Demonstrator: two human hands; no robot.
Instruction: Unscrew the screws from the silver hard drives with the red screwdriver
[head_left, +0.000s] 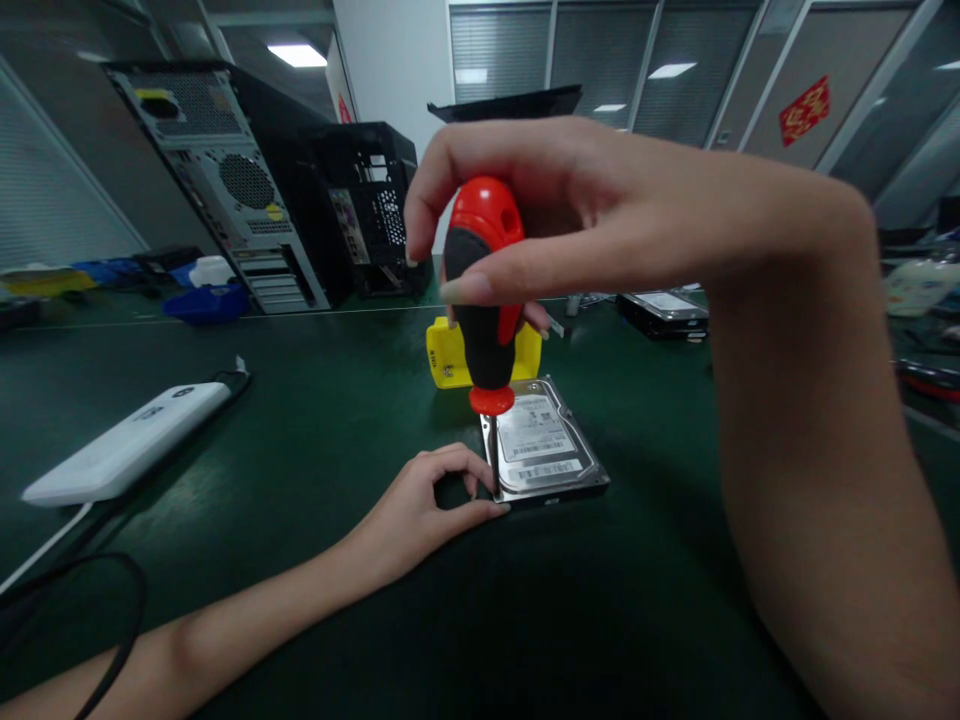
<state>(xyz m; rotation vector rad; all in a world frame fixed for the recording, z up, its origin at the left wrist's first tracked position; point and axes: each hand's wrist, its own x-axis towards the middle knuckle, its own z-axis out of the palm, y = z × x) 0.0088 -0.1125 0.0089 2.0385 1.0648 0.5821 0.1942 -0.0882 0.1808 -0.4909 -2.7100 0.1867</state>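
Computer workshop in an office-like room: PC cases (244, 190), upper left; screwdriver (489, 350) and hard drive (536, 440), centre; bench (315, 400), lower frame; blinds (499, 50), top.

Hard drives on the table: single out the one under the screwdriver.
The drive in front of the yellow tray, screwdriver and left hand at its near-left corner; the other drives lie farther back right, untouched.

The left hand (409, 512) and the slim left forearm (285, 595) were bare, a thin black cable (140, 598) crossing the latter. Bare, too, were the right hand (592, 195) and right forearm (817, 420); its thumbnail (472, 288) was long and rounded.
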